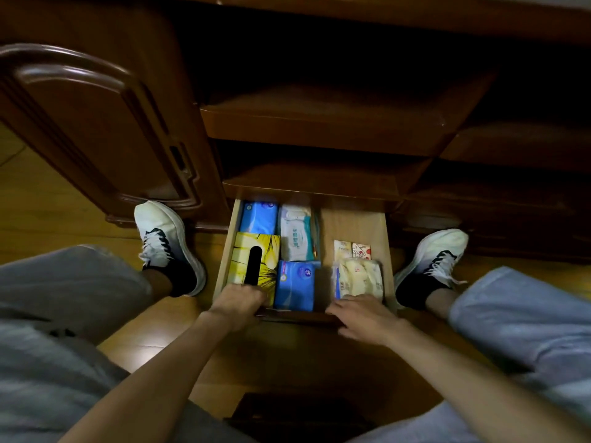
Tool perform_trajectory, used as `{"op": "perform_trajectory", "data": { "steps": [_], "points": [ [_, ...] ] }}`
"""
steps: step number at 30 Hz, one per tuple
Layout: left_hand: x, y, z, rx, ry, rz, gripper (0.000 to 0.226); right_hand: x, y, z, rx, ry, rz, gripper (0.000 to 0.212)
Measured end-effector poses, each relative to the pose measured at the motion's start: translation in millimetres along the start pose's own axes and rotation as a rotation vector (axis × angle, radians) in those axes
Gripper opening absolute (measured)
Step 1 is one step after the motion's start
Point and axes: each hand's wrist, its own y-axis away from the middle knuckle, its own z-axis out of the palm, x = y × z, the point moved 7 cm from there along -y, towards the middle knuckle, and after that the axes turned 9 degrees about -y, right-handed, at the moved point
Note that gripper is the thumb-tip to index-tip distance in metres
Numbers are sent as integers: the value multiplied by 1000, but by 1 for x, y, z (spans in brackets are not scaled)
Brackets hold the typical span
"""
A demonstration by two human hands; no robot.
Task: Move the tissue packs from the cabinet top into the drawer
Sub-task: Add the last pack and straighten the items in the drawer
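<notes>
Your left hand (238,303) curls over the front edge of the open drawer (353,219), gripping it beside the yellow tissue box (254,266). Your right hand (361,314) rests with relaxed fingers on that edge, touching the pale yellow tissue pack (359,278). Blue packs (295,284) lie between.

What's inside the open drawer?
The drawer holds two blue packs, a yellow box, a white wipes pack, small packets, a pale pack. Anything beneath is covered.

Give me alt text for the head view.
Both hands, left and right, rest on the front edge of an open drawer holding blue packs, a yellow box, wipes and a pale pack.
</notes>
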Motion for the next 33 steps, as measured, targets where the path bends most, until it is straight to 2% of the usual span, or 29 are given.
{"op": "perform_trajectory", "data": {
  "steps": [2,7,13,15,18,21,24,28,33],
  "points": [
    [4,-2,-3,17,-33,13,25,1,-2,-4,56,46,16,42],
    [1,-11,-5,52,-41,-16,23,11,-8,-10,100,30,56,39],
    [-24,-46,-33,227,24,-219,43,49,-28,-59,416,49,226,31],
    [-41,-60,-47,344,5,-319,62,65,-39,-80,523,88,327,47],
    [-68,-85,-79,525,-106,-401,104,87,-57,-111,687,123,388,79],
    [-91,-123,-106,610,-167,-400,118,112,-81,-142,767,126,407,101],
    [-110,-155,-114,594,-200,-361,117,133,-107,-160,744,204,396,98],
    [-117,-165,-106,653,-316,-152,99,142,-109,-155,773,320,306,85],
    [-111,-164,-103,575,-240,-209,95,135,-113,-162,757,209,352,83]
  ]
}}
